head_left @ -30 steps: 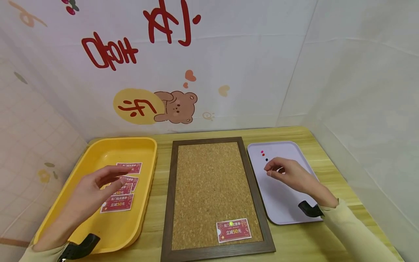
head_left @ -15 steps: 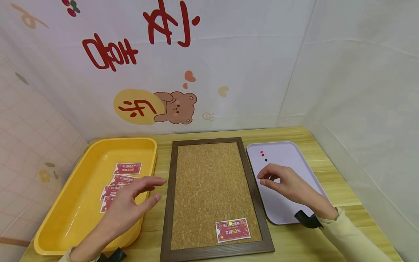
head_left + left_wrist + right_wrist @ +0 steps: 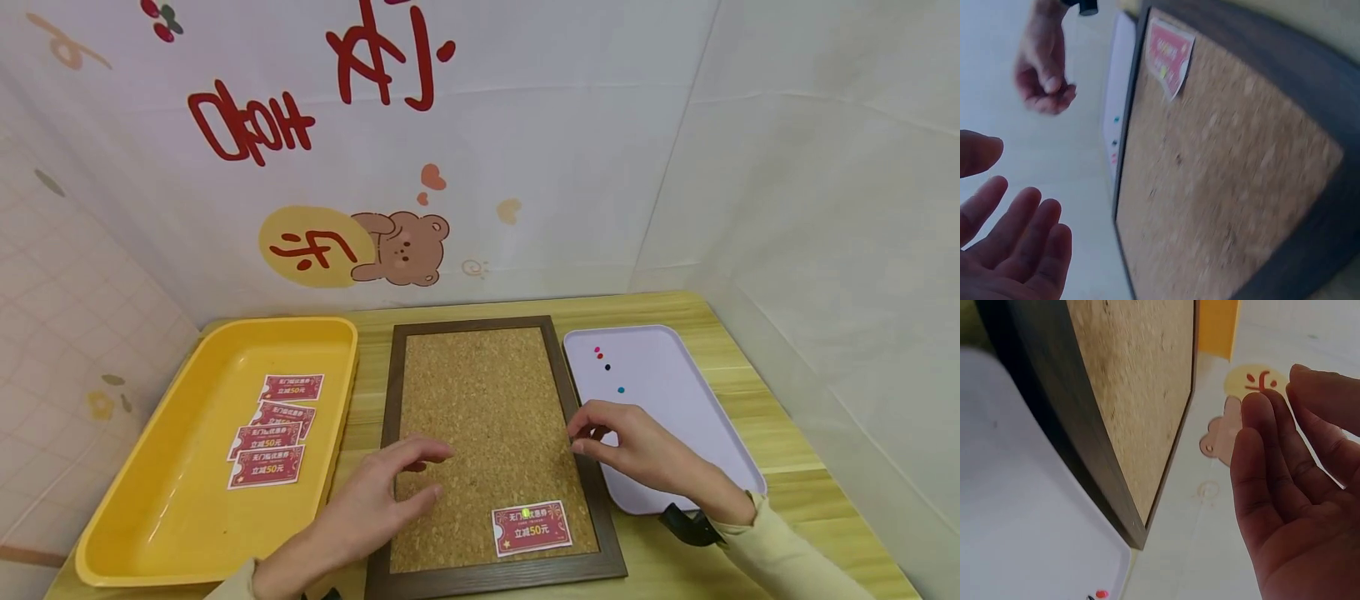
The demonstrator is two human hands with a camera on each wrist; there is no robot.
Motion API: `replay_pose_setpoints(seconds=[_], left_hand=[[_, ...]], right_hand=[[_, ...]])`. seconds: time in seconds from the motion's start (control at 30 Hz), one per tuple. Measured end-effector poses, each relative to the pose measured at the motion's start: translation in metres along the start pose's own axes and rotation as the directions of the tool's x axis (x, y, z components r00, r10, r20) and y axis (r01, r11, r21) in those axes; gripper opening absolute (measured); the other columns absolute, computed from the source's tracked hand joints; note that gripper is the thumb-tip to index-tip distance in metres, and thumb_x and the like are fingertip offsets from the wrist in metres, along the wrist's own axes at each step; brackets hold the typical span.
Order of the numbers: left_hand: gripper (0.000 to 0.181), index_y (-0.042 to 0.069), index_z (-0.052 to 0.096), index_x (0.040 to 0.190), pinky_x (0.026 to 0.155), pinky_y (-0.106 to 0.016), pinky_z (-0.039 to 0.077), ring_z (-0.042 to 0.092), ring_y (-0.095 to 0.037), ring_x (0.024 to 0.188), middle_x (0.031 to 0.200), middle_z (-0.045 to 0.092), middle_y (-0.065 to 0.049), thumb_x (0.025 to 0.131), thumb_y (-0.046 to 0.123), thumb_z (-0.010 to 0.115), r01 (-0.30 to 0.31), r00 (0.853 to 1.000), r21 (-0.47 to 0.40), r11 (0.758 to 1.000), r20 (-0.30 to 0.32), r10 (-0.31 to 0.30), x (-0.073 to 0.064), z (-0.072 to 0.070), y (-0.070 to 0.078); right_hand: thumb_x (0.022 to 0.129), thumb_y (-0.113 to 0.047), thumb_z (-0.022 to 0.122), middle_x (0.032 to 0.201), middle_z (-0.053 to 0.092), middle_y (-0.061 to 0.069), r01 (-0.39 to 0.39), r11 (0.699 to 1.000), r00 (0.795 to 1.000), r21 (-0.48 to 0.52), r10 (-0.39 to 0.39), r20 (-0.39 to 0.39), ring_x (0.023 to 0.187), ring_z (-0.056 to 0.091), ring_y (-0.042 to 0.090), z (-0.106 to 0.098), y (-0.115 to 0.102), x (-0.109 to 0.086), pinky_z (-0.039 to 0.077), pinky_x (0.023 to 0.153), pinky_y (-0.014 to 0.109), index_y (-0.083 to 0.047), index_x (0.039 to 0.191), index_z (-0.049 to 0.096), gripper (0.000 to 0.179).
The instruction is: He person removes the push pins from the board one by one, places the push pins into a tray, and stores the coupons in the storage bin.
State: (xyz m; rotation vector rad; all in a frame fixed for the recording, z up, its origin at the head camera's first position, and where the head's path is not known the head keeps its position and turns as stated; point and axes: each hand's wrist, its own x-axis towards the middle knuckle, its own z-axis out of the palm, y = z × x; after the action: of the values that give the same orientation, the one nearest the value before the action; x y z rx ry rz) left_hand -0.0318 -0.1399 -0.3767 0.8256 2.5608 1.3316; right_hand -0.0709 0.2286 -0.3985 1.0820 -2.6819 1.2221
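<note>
My left hand [image 3: 375, 504] is over the lower left side of the framed cork board [image 3: 472, 400], thumb and fingers apart with nothing between them. Its relaxed fingers [image 3: 1025, 228] also show in the left wrist view. At the board's right edge is my right hand [image 3: 637, 446], its fingers bent and the thumb close to the index fingertip. Whether a small thing is pinched there I cannot tell. A red coupon [image 3: 532, 537] lies at the board's lower right, with a small yellow-green pin [image 3: 526, 513] at its upper edge.
A yellow bin [image 3: 180, 500] on the left contains several overlapping red coupons [image 3: 266, 467]. To the right lies a lilac tray [image 3: 675, 367] with several small pin-like pieces, among them a teal one [image 3: 621, 390]. A printed curtain [image 3: 570, 150] stands behind the wooden table [image 3: 780, 417].
My left hand has moved right, from above the coupons in the bin to over the board. My right hand has shifted left and nearer from the tray, uncovering the teal piece.
</note>
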Motion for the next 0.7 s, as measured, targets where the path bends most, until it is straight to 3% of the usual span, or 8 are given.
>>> replay_pose_setpoints(seconds=[0.13,0.37,0.53,0.7], left_hand=[[0.029,0.017,0.067,0.127,0.095,-0.038,0.055,0.064,-0.018,0.113,0.124,0.068,0.006,0.098,0.016,0.072,-0.049,0.997,-0.025,0.998,0.054,0.05,0.006,0.015,-0.002],[0.027,0.014,0.068,0.124,0.091,-0.036,0.055,0.064,-0.02,0.109,0.119,0.068,-0.001,0.097,0.012,0.073,-0.048,0.99,-0.031,0.998,0.128,0.051,0.014,0.036,-0.005],[0.024,0.009,0.071,0.119,0.086,-0.033,0.055,0.065,-0.016,0.1,0.113,0.069,-0.001,0.095,0.01,0.074,-0.057,0.989,0.033,0.998,0.137,0.052,0.019,0.045,-0.007],[0.02,0.012,0.075,0.114,0.083,-0.027,0.051,0.06,-0.009,0.096,0.108,0.067,0.004,0.094,0.014,0.076,-0.036,0.984,0.094,0.995,0.177,0.019,0.025,0.054,-0.011]], right_hand=[[0.095,-0.001,0.072,0.097,0.069,-0.007,0.026,0.999,0.999,0.025,-0.027,0.03,0.086,0.065,0.004,0.007,-0.003,0.001,0.056,0.075,0.026,-0.019,0.105,0.068,0.022],[0.096,0.0,0.071,0.098,0.07,-0.002,0.069,0.996,0.993,0.061,-0.074,0.091,0.089,0.064,0.003,0.019,-0.005,0.004,0.056,0.077,0.025,-0.016,0.106,0.068,0.019],[0.095,0.0,0.072,0.101,0.07,-0.001,0.043,0.997,0.99,0.068,-0.052,0.135,0.091,0.063,0.002,0.026,-0.005,0.004,0.056,0.079,0.026,-0.012,0.106,0.07,0.016],[0.096,-0.002,0.071,0.103,0.069,-0.004,0.048,0.998,0.981,0.04,-0.055,0.187,0.093,0.061,0.001,0.034,-0.005,0.004,0.055,0.079,0.028,-0.015,0.107,0.071,0.017]])
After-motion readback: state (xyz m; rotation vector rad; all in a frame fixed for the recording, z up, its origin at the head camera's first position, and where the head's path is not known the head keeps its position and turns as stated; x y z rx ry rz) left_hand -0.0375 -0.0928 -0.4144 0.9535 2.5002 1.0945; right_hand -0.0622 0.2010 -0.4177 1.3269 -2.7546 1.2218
